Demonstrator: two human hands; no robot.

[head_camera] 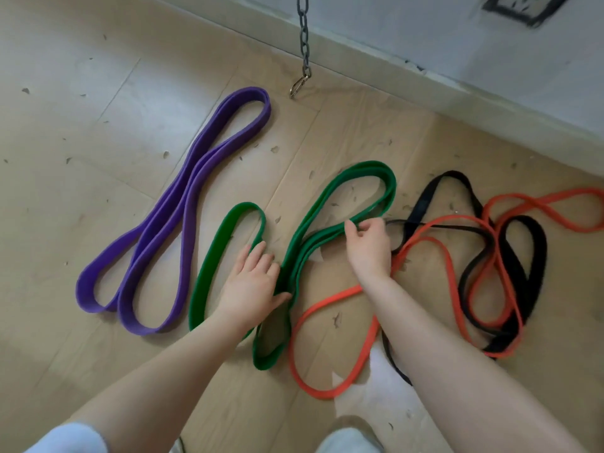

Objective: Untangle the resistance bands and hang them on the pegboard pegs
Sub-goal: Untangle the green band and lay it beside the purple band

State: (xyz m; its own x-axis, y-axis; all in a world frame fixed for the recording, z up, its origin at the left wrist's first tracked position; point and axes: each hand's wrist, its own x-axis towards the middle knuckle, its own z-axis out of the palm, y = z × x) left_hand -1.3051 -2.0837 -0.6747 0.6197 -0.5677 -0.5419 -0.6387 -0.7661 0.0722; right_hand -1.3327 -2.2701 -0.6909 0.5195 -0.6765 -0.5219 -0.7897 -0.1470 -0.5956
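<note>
**Green band in both hands, red and black still knotted up**

So the green band (327,204) is snaking across the wooden floor (81,93) right in the middle. The left hand (251,282) lies flat on it with fingers straight, pressing down on the strands near the lower bend. The right hand (369,243) is pinching the same band's strands further up, fingers curled round them. The purple band (183,204) lies off to the left on its own, apart from the rest, folded in long loops. To the right of the right hand, the red band (434,243) and black band (523,256) cross over each other in a tangle. A metal chain (304,37) with a clip hangs above the bands.
</note>
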